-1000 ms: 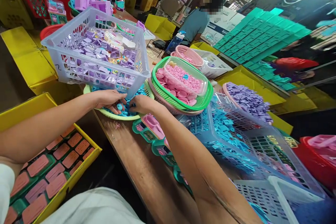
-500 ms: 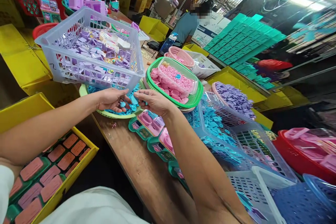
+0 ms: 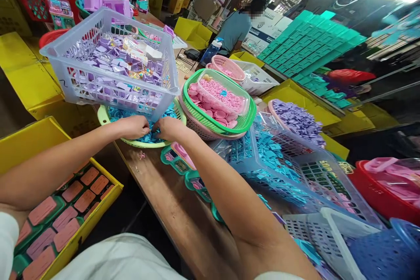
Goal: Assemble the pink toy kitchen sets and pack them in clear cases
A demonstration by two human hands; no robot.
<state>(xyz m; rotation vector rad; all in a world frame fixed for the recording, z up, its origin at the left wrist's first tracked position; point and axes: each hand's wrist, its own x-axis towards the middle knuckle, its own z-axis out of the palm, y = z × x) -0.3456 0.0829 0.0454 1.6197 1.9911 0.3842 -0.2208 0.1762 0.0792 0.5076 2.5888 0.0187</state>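
Small blue plastic pieces (image 3: 123,114) fill a pale yellow-green basket (image 3: 104,121) at the table's edge. Both of my hands are down among them, close together. My left hand (image 3: 137,127) is curled with its knuckles up, and whatever its fingers hold is hidden. To its right, my right hand (image 3: 169,129) bends its closed fingertips into the pieces, and I cannot make out what is in them. Green-and-pink plastic toy sets (image 3: 179,157) lie in a row on the wooden table, partly under my right forearm.
A clear crate (image 3: 118,81) of purple parts overhangs the blue pieces. Right of it stand a green basket (image 3: 247,118) of pink parts and a translucent crate (image 3: 251,153) of blue parts. A yellow box (image 3: 98,210) of packed sets is at lower left. A person (image 3: 232,28) sits behind.
Both hands have gone down into the basket of blue pieces. The blue pieces seen at my fingers before are now hidden, and the left palm has turned downward.
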